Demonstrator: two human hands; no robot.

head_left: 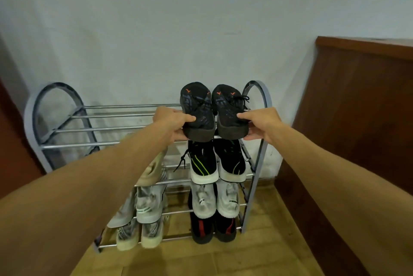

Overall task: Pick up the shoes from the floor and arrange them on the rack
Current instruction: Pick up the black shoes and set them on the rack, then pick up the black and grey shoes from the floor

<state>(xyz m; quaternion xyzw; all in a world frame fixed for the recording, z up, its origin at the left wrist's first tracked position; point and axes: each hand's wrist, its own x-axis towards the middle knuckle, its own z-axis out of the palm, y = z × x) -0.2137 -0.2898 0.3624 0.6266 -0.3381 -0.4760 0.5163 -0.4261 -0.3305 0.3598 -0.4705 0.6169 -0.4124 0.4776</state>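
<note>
A grey metal shoe rack [105, 129] with several tiers stands against the wall. Two black sneakers with small orange marks sit side by side on the right end of its top tier. My left hand [172, 122] grips the heel of the left black sneaker [197, 109], thumb on top and fingers under the sole. My right hand [260, 122] grips the heel of the right black sneaker [230, 109] the same way. Both toes point at the wall.
Lower tiers hold black-and-white sneakers [204, 164], white sneakers [225, 202], black-and-red shoes [201, 228] and pale grey and beige pairs [148, 205]. The top tier's left part shows bare bars. A brown wooden cabinet [357, 119] stands close on the right. Tan floor tiles [201, 260] lie below.
</note>
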